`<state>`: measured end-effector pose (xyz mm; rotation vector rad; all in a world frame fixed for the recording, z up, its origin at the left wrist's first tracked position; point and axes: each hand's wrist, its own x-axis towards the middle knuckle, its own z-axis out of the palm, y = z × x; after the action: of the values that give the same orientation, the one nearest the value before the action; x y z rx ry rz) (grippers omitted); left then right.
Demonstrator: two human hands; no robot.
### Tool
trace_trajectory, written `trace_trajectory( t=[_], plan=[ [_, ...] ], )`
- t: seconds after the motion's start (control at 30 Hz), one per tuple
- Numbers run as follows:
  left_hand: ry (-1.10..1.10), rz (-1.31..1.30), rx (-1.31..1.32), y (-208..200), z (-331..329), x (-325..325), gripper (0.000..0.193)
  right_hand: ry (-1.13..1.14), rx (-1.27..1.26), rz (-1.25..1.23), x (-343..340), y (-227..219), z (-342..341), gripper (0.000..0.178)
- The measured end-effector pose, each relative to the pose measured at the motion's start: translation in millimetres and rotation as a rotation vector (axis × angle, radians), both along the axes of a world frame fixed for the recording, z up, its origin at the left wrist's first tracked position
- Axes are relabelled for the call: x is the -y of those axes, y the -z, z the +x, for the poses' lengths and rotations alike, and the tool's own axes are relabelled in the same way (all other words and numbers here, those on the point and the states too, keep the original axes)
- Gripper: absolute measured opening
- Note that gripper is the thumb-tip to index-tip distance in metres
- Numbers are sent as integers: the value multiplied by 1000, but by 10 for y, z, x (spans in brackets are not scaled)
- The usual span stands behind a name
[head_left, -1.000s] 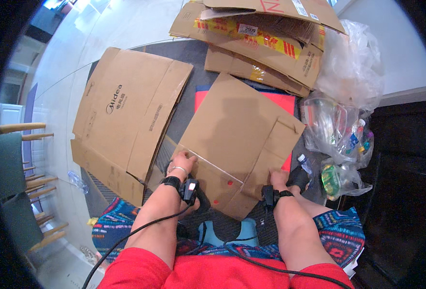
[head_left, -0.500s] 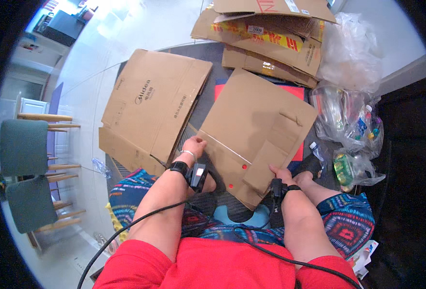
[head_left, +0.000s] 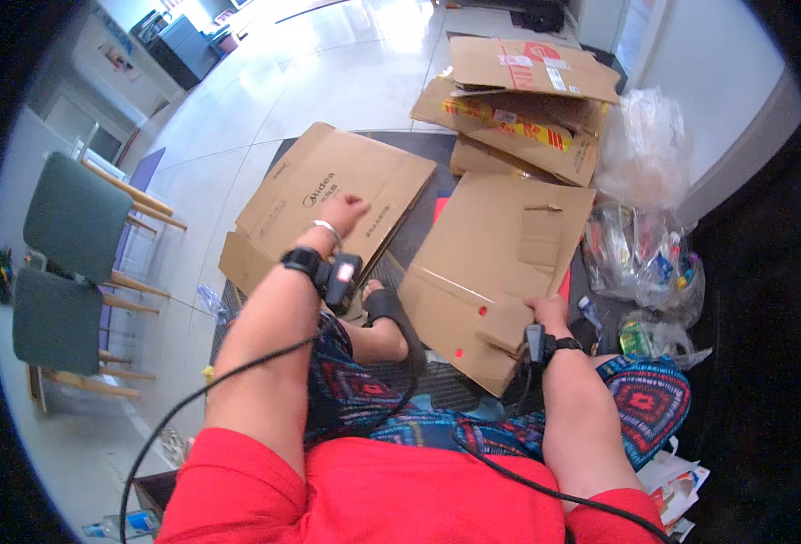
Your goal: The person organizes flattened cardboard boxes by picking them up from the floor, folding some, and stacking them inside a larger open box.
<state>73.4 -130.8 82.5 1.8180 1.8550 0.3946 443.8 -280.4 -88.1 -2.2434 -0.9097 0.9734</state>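
My right hand point(head_left: 550, 315) grips the near right edge of an opened brown cardboard box point(head_left: 477, 249), thumb on top and the other fingers mostly hidden. Two red dots mark its near part, and creased flaps stick up beside the hand. My left hand point(head_left: 342, 214) is raised over a flattened brown carton point(head_left: 282, 195) with dark printing, to the left. Its fingers are curled together with nothing visible in them; whether it touches the carton I cannot tell. A black device is strapped to each wrist.
Folded cardboard point(head_left: 518, 109) is stacked at the far right. Clear bags of bottles point(head_left: 640, 258) and a white plastic bag point(head_left: 643, 150) lie by the wall. Green chairs point(head_left: 69, 218) stand left. My sandalled foot point(head_left: 389, 313) is between the cartons. Black cables cross my arms.
My left hand has left the box's left corner and moved up and left, over the printed carton. My right hand stays at the box's edge; the flaps there have shifted. The view has tilted upward.
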Motion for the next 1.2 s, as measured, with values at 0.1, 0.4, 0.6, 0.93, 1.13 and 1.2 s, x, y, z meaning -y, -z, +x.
trace_trajectory(
  t=[0.1,0.4,0.6,0.93,1.13,1.2],
  plan=[
    [-120,90,218,-224,-582,-272,35,-73,163,117,-6,-217,156,42],
    [-333,-62,23,613,-1939,10,51,-145,-321,362,-101,-650,185,38],
    [-192,-359,-260,1465,-1694,478,79,-111,-422,359,-99,-1635,58,53],
    [-191,-319,-532,2101,-1368,684,94,11,-509,213,-290,-1680,-265,64],
    [-137,-341,-606,2144,-1300,576,73,65,-611,175,-219,-1409,-125,62],
    [-128,-369,-562,2226,-1346,543,60,86,-643,174,-198,-1358,-131,61]
  ],
)
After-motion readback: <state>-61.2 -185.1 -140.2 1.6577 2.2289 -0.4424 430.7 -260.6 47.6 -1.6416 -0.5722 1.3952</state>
